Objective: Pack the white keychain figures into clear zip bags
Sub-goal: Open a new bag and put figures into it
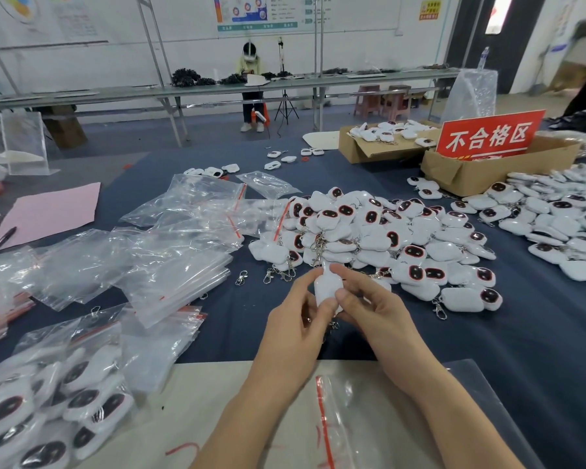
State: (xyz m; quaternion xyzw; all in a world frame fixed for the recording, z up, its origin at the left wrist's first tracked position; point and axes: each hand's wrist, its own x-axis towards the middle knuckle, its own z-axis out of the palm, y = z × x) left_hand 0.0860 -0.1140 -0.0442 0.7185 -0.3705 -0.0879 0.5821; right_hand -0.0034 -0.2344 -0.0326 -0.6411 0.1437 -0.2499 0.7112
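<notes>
Bare blue tablecloth (pixel 528 340) at right; figure pile (pixel 369 238) just ahead, loose zip bags (pixel 170 258), possibly stacked, at left.

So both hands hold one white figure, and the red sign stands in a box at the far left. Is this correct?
Not quite. The head view shows the red sign standing in a box at the far right, not left. The left hand and right hand do hold one white figure.

Left forearm (pixel 247 421) and right forearm (pixel 450 418) rise from the bottom edge and converge. Left hand (pixel 295 321): fingers curled, thumb and index pinching the white keychain figure (pixel 326 287). Right hand (pixel 378 309): thumb and index grip its opposite side.
</notes>
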